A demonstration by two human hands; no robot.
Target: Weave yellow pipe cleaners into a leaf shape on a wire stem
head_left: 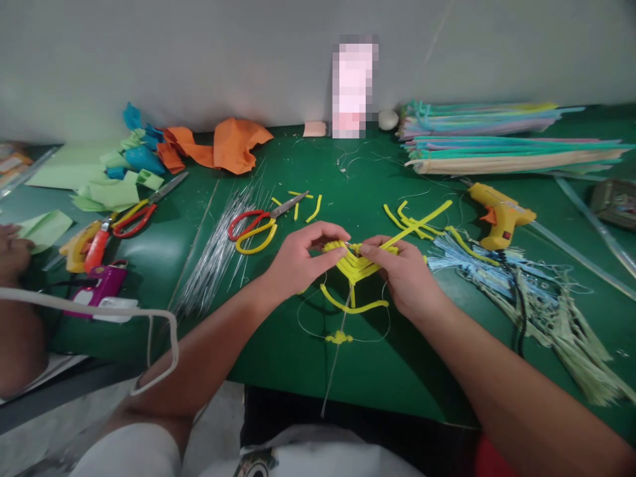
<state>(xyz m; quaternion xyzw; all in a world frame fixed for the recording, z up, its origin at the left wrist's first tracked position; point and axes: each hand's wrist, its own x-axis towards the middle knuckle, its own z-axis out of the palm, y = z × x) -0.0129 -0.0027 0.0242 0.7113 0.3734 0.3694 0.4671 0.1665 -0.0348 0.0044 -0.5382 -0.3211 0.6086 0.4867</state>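
Note:
My left hand (313, 255) and my right hand (405, 268) pinch opposite sides of a yellow pipe-cleaner piece (355, 268) with stacked V-shaped rows and a wire stem hanging down. From my right fingers a straight yellow strand sticks up to the right. Below the rows, a curved yellow pipe cleaner (354, 307) and a small fuzzy yellow tuft (338, 337) hang along the stem with thin wire loops. The fingertips partly hide the top of the piece. Beyond my left hand lie scissors (263, 224) with red and yellow handles, and short yellow cut pieces (314, 209).
Thin wires (213, 255) lie left; yellow pipe cleaners (415, 222) and a yellow glue gun (499, 212) lie right. Pipe-cleaner bundles (511, 156) line the back. Blue and pale tassel-like strands (541, 311) spread at right. Another person's hand (14, 248) is far left, near orange-handled pliers (98, 246).

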